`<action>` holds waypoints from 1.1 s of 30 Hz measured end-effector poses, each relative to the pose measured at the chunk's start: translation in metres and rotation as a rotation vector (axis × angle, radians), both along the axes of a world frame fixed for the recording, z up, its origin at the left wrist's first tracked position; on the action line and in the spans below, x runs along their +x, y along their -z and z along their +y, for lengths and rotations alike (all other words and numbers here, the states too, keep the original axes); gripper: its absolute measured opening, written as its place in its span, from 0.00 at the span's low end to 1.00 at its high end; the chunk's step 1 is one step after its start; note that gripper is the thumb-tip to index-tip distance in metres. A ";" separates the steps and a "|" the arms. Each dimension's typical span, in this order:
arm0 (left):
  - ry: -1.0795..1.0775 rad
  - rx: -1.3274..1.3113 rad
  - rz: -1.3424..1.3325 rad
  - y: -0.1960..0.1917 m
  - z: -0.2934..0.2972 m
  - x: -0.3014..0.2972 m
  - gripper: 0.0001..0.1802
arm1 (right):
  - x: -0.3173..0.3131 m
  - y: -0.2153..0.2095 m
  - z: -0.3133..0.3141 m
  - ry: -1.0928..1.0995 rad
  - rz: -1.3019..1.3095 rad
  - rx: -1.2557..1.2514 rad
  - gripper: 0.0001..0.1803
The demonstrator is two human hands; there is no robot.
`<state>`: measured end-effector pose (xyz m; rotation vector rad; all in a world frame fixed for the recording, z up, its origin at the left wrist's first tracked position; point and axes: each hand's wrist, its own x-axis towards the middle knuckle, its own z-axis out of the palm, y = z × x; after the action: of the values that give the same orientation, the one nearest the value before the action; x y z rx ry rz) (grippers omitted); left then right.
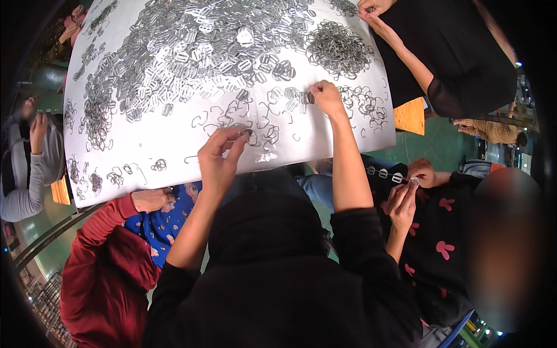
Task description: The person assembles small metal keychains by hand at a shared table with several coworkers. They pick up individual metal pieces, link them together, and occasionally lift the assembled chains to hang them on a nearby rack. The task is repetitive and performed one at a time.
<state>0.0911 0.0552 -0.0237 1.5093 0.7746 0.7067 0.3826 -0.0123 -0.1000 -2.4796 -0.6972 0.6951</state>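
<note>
Buckles (200, 49): flat, grey, slotted
Hooks (339, 50): thin, curved
Left hand (219, 152): pinching dark piece (248, 133)
Right hand (328, 97): fingers bunched, grip unclear

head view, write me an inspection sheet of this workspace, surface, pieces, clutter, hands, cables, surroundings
Surface: white table covering, pieces spread over much of it
Job's things: large heap of grey slotted buckles; dense pile of dark bent hooks right of it
Clutter: small dark cluster near the front-left edge
Grippers: left hand pinches a small dark piece; right hand curled beside buckles, grip unclear
Cables: nothing seen
Surroundings: red-sleeved co-worker left, co-worker in patterned black top right, green floor
</note>
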 end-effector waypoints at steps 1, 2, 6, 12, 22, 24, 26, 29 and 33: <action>-0.001 -0.013 0.001 0.002 0.000 0.002 0.09 | -0.010 -0.005 -0.007 0.041 0.164 0.191 0.14; -0.005 -0.012 0.006 0.003 0.000 0.004 0.08 | -0.023 -0.010 -0.013 0.019 0.225 0.301 0.14; -0.004 -0.012 0.050 0.005 -0.002 0.008 0.09 | -0.083 -0.040 -0.029 0.050 0.507 0.595 0.11; 0.035 0.017 0.049 0.002 -0.010 0.005 0.09 | -0.111 -0.066 -0.035 0.110 0.840 0.872 0.06; 0.036 0.010 0.043 -0.002 -0.018 -0.003 0.08 | -0.137 -0.088 -0.049 0.178 0.768 0.824 0.14; 0.039 0.008 0.029 -0.004 -0.020 -0.002 0.08 | -0.139 -0.095 -0.047 0.174 0.753 0.832 0.14; 0.031 0.019 0.011 -0.006 -0.021 -0.001 0.08 | -0.142 -0.102 -0.046 0.181 0.713 0.808 0.13; 0.040 0.011 0.016 -0.009 -0.023 0.000 0.08 | -0.152 -0.114 -0.049 0.195 0.625 0.779 0.12; 0.020 0.039 0.021 -0.009 -0.023 0.005 0.07 | -0.167 -0.122 -0.048 0.196 0.516 0.857 0.11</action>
<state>0.0962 0.0325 -0.0151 1.5596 0.7641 0.6956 0.2160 -0.0598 0.0223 -1.4781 -0.4133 0.7196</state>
